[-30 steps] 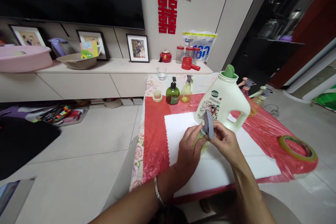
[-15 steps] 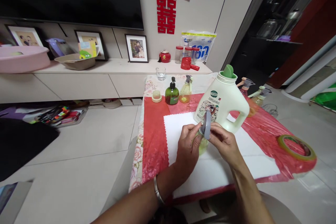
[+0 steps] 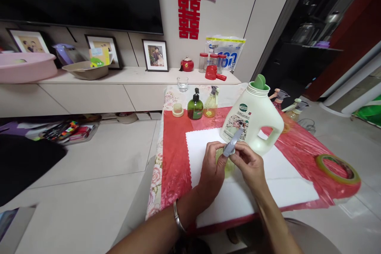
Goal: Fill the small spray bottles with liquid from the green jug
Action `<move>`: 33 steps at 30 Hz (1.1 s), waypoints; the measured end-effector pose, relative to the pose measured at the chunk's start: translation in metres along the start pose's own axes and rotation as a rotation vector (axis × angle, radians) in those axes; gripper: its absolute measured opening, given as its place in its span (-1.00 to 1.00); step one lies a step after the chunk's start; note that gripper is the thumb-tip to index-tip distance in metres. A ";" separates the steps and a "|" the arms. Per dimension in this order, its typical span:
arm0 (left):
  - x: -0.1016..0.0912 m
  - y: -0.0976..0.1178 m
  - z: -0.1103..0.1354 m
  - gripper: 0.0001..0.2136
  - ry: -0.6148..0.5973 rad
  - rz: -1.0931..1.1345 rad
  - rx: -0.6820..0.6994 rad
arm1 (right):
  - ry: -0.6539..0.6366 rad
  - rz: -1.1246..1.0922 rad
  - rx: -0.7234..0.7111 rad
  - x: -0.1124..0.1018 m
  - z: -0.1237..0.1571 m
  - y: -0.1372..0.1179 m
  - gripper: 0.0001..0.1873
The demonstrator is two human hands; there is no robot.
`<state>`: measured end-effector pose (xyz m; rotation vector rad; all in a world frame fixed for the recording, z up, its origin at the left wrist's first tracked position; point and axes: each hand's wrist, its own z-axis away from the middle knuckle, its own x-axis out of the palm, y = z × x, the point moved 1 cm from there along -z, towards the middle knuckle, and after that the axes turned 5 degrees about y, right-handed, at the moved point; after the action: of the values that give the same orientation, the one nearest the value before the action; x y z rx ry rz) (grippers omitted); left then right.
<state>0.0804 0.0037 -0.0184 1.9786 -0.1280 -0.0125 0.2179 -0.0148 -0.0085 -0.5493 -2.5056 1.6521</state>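
A small clear yellowish spray bottle (image 3: 229, 170) stands upright over the white sheet (image 3: 282, 178), partly hidden by my fingers. My left hand (image 3: 210, 172) is closed around its neck, thumb against the grey spray head (image 3: 233, 143). On the other side, my right hand (image 3: 250, 166) pinches the collar of that spray head between thumb and fingers. The grey nozzle end points away from me and slightly right. Just behind stands a big pale-green detergent jug (image 3: 259, 113), its mouth uncapped, with a green spout inside.
A green pump bottle (image 3: 195, 106), a yellow spray bottle (image 3: 210, 105) and a pale cap (image 3: 177, 110) stand at the table's back left. More spray bottles (image 3: 293, 112) are behind the jug. A tape roll (image 3: 320, 162) lies right on the red plastic cover (image 3: 175, 158).
The grey spray head has turned in my hands, its end swinging toward the right. My right fingers have shifted closer round the collar. The jug and other bottles stay put.
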 end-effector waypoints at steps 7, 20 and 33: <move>0.001 0.001 0.001 -0.83 -0.002 0.041 0.008 | -0.008 -0.037 0.019 0.011 0.015 0.008 -0.68; 0.001 0.009 0.000 -0.65 0.001 0.203 -0.160 | 0.136 -0.311 0.229 0.018 0.020 0.043 -0.58; 0.003 0.004 -0.006 -0.73 0.008 0.203 -0.247 | 0.098 -0.447 0.328 0.014 0.013 0.035 -0.54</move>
<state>0.0833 0.0074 -0.0120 1.7118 -0.3072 0.1066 0.2099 -0.0091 -0.0472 -0.0293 -2.0287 1.7416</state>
